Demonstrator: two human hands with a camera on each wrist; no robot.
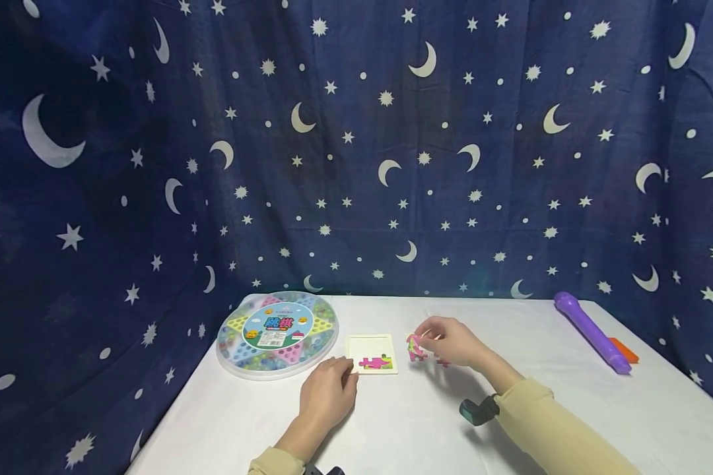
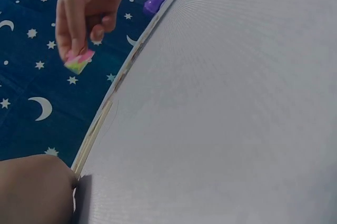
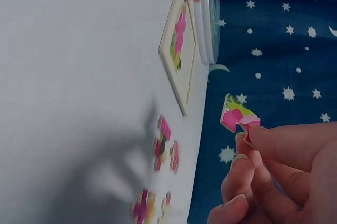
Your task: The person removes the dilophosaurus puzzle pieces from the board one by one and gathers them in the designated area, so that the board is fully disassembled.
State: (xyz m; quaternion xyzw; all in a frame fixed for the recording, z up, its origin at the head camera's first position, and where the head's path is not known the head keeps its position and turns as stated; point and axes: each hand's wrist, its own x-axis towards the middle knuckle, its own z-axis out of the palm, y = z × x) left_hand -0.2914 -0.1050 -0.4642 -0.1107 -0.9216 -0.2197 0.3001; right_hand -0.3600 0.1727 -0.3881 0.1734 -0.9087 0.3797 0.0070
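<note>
My right hand (image 1: 451, 340) pinches a pink and green jigsaw piece (image 3: 237, 114) between thumb and fingertips, raised above the table. Below it lie several loose jigsaw pieces (image 3: 162, 142), partly covered by the hand in the head view. A cream square puzzle tray (image 1: 371, 338) lies flat to the left, with joined pink and green pieces (image 1: 375, 362) along its near side. My left hand (image 1: 328, 390) grips the tray's near left corner, thumb at the near edge and fingers at the left side. In the left wrist view the back of that hand hides most of the tray.
Left of the tray lies a round, clear-lidded Chinese checkers set (image 1: 278, 335) with colored marbles inside. A purple toy microphone (image 1: 591, 333) and an orange flat object (image 1: 624, 350) lie at the far right. A blue moon-and-star curtain (image 1: 368, 145) hangs behind the white table (image 1: 404, 429).
</note>
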